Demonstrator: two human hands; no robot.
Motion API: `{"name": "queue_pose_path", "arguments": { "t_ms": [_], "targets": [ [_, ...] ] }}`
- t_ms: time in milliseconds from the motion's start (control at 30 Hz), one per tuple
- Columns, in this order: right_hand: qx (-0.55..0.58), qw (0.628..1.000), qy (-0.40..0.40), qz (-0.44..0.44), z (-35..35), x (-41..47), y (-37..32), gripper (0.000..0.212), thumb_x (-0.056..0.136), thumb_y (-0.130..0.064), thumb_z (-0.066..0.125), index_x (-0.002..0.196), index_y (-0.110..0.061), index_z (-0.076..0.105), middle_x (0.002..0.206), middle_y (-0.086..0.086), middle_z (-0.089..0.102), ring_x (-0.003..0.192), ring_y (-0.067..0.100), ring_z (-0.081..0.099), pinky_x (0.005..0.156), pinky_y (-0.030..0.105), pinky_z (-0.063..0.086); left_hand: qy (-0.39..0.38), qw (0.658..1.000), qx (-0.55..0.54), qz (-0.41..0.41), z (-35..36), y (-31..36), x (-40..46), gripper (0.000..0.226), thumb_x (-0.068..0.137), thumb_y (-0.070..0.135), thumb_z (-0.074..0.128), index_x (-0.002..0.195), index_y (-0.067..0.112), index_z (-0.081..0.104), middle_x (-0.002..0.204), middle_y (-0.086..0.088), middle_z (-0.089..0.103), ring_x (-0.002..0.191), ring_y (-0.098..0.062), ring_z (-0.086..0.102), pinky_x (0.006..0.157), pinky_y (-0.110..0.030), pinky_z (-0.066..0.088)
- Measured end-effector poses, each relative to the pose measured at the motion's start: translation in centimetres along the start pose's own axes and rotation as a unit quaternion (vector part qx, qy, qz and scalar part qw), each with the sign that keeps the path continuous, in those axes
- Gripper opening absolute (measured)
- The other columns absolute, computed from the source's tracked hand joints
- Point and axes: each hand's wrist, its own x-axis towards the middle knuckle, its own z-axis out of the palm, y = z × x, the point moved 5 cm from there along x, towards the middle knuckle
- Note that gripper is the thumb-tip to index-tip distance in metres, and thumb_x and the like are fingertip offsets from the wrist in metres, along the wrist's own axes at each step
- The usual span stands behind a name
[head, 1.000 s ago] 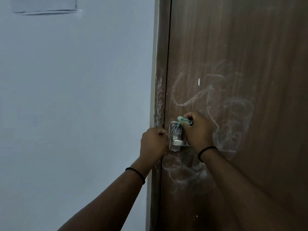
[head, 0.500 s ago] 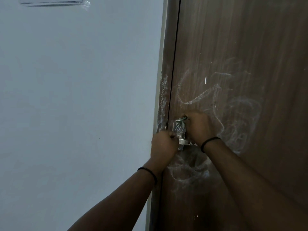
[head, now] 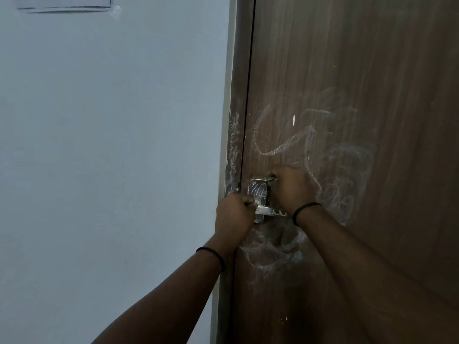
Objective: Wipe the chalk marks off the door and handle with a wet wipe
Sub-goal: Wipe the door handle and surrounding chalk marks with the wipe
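Observation:
A brown wooden door [head: 347, 70] carries white chalk scribbles [head: 280, 147] above, right of and below its metal handle [head: 259, 194]. The handle's plate and lever are chalked too. My right hand [head: 289, 187] is closed on a small green wet wipe [head: 271, 179], pressed at the plate's top right corner; most of the wipe is hidden in the fist. My left hand [head: 234, 217] is fisted against the plate's lower left, at the base of the lever; what it grips is hidden.
A brown door frame [head: 234, 150] with chalk smears runs left of the door. A pale blue-grey wall [head: 111, 157] fills the left half, with a taped paper sheet [head: 64, 2] at its top edge.
My right hand with the wipe has shifted from the plate's face to its top right corner. My left hand has closed in on the handle's left side.

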Motion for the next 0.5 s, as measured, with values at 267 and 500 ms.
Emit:
{"name": "queue_pose_path", "arguments": {
  "t_ms": [267, 500],
  "targets": [
    [0.026, 0.997, -0.024, -0.066, 1.2, 0.4, -1.7, 0.03, 0.086, 0.004, 0.059, 0.098, -0.016, 0.078, 0.099, 0.004, 0.074, 0.093, 0.02, 0.066, 0.079, 0.032, 0.054, -0.014, 0.999, 0.041, -0.004, -0.1, -0.6, 0.2, 0.017, 0.091, 0.025, 0.066, 0.081, 0.019, 0.078, 0.079, 0.004, 0.073, 0.072, -0.015, 0.066, 0.065, -0.025, 0.05],
    [-0.008, 0.996, -0.024, -0.08, 1.3, 0.2, -2.0, 0.027, 0.084, 0.006, 0.054, 0.09, -0.009, 0.076, 0.092, 0.009, 0.07, 0.084, 0.023, 0.064, 0.072, 0.034, 0.054, -0.023, 0.998, 0.061, -0.012, -0.2, -0.9, 0.9, 0.013, 0.087, 0.032, 0.07, 0.095, 0.028, 0.08, 0.095, 0.006, 0.077, 0.084, -0.016, 0.069, 0.075, -0.029, 0.055]
  ]
}}
